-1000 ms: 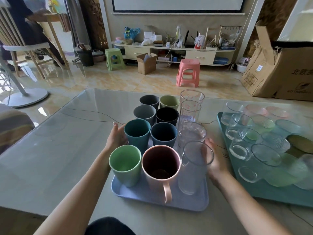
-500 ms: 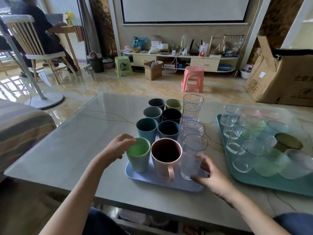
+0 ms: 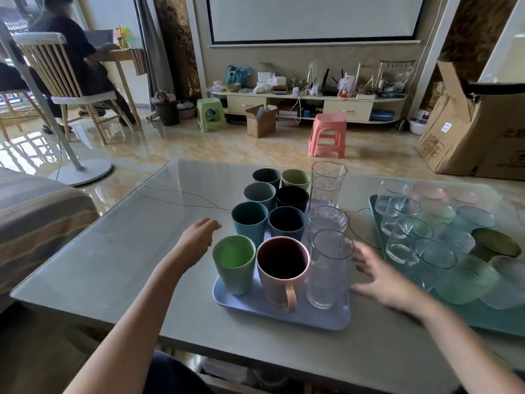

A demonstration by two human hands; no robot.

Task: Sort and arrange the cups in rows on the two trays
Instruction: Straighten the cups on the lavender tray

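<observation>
Two trays side by side on the counter

One tray point(image 3: 284, 317) was set at the middle of the counter point(image 3: 113, 265), loaded with cups point(image 3: 250, 220) in two rows and tall glasses point(image 3: 326, 268) in a third row on the right. A second tray point(image 3: 483, 317) was placed to its right, filled with short glasses point(image 3: 403, 211) and bowls point(image 3: 468, 277).

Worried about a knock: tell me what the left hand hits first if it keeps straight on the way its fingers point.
Probably the teal cup; the left hand points right and slightly away, though its height is unclear.

Both hands point(image 3: 287, 260) hover beside the cup-filled blue tray point(image 3: 284, 315).
</observation>
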